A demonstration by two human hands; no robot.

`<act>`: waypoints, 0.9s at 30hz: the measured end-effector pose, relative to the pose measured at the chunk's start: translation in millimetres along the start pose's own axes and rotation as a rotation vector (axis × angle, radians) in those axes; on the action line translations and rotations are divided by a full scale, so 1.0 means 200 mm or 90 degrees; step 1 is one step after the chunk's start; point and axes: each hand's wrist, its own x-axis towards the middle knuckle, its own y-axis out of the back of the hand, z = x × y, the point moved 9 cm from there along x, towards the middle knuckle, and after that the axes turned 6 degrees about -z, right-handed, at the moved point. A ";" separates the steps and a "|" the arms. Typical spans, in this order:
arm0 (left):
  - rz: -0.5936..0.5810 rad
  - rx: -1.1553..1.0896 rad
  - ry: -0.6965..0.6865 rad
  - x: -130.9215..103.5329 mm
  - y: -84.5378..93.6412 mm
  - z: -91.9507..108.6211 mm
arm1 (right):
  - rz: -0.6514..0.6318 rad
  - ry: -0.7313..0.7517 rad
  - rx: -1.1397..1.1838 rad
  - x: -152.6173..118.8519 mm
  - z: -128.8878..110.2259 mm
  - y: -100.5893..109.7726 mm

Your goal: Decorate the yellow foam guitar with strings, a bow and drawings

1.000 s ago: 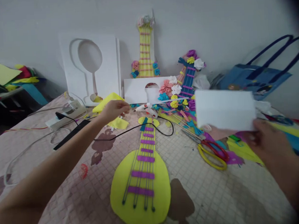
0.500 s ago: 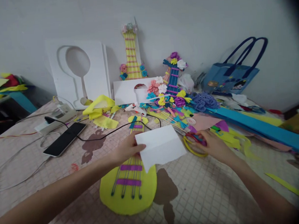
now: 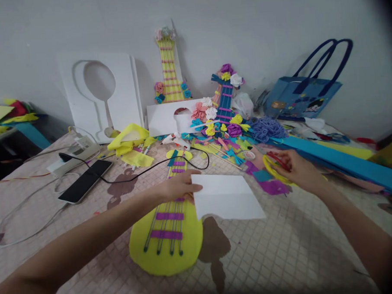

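My left hand (image 3: 183,187) pinches the left edge of a creased sheet of white paper (image 3: 229,195), thumb on top. The sheet hangs above the table, and its lower edge is cut unevenly. Beneath that hand lies a yellow guitar-shaped cutout (image 3: 166,256) with purple bands and dark strings. Off to the right, my right hand (image 3: 296,168) is closed around what look like red-handled scissors (image 3: 280,160); their blades cannot be made out. A yellow loop (image 3: 271,169) shows beside its fingers. Purple and blue paper scraps (image 3: 271,186) lie just below.
A glue gun (image 3: 176,141) with a black cord lies behind the cutout. At left are a phone (image 3: 86,182) and a power strip (image 3: 74,156). White boards (image 3: 125,89), decorated guitars (image 3: 225,103), purple yarn (image 3: 268,130), blue paper strips (image 3: 339,160) and a blue bag (image 3: 302,97) fill the back.
My right hand has moved right and up with the red and yellow things. The white sheet has shifted right and turned flatter. Yellow strips at the right no longer show where they lay.
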 end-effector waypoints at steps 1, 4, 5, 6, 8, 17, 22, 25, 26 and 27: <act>0.000 0.010 -0.003 0.06 -0.02 0.02 | -0.012 0.017 -0.063 0.04 0.03 0.01; 0.005 0.041 0.006 0.23 -0.06 0.06 | -0.008 0.037 -0.134 0.11 0.14 0.04; 0.004 0.049 0.009 0.27 -0.07 0.06 | -0.004 0.035 -0.138 0.13 0.16 0.04; 0.004 0.056 0.012 0.30 -0.08 0.06 | -0.004 0.034 -0.143 0.14 0.18 0.04; 0.002 0.077 0.020 0.32 -0.09 0.05 | -0.002 0.048 -0.172 0.15 0.18 0.03; -0.036 0.108 0.006 0.22 -0.03 -0.03 | -0.113 0.208 -0.191 -0.03 -0.24 -0.19; 0.016 0.281 -0.072 0.25 -0.01 -0.01 | -0.128 0.153 -0.283 -0.04 -0.18 -0.28; 0.102 0.521 -0.104 0.27 -0.03 0.05 | -0.175 0.173 -0.248 -0.01 -0.12 -0.31; 0.127 0.585 -0.103 0.27 -0.05 0.06 | -0.193 0.174 -0.237 0.00 -0.10 -0.32; 0.146 0.629 -0.102 0.27 -0.07 0.08 | -0.206 0.173 -0.233 0.01 -0.09 -0.32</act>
